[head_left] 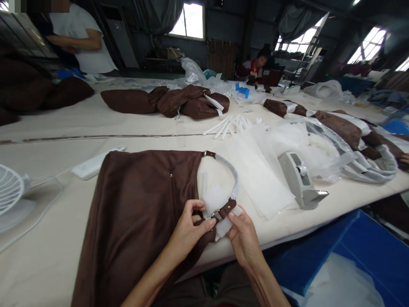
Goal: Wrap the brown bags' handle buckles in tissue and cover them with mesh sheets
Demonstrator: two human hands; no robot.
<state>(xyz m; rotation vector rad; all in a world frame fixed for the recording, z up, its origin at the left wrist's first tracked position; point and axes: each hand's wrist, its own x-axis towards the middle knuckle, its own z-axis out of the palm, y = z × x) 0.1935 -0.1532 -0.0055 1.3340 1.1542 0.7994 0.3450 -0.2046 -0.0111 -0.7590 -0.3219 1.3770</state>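
A dark brown handbag (140, 204) lies on the cream table in front of me, its strap (234, 170) looping to the right under a white wrap. My left hand (191, 224) pinches the brown strap tab beside the metal buckle (217, 215). On the other side of the buckle, my right hand (244, 232) holds a small piece of white tissue paper (224, 228) between thumb and fingers, close under the strap end. Part of that paper is hidden behind the strap and my fingers.
A grey tape dispenser (298, 181) stands right of flat white sheets (258, 175). White strips (228, 125) lie beyond the bag. More brown bags (191, 102) rest farther back. At left are a fan (11, 192) and a white power strip (94, 164). A blue bin (361, 251) sits below the table's right edge. Two people work beyond.
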